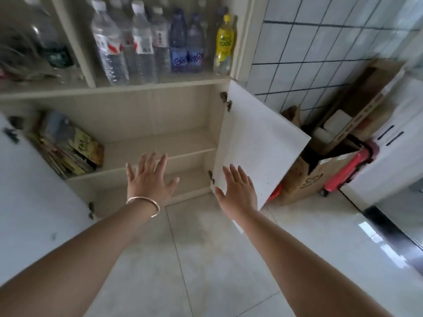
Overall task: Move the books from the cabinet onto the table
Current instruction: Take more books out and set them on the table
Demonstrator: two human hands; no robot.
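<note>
Pale floor tiles (206,259) run up to a light wood cabinet (160,110) set against a wall of white tiles with dark grout (309,53). Both lower cabinet doors stand open: the right door (258,143) swings out to the right, and the left door (29,191) fills the near left of the view.

My left hand (148,179) is stretched out in front of the lower compartment, fingers spread wide, palm down, holding nothing. A gold bangle (144,203) sits on that wrist. My right hand (238,188) is likewise open and empty, fingers extended, in front of the lower edge of the right door; I cannot tell whether it touches the door.

The books (66,145) lie in a leaning stack at the left end of the middle shelf (160,145), well apart from both hands. The rest of that shelf is bare.

On the upper shelf, clear water bottles (123,42) stand in a row, with two blue bottles (187,42) and a yellow bottle (225,42) to their right.

Right of the cabinet, cardboard boxes (309,179) and a red plastic object (348,172) sit on the floor against the wall.
</note>
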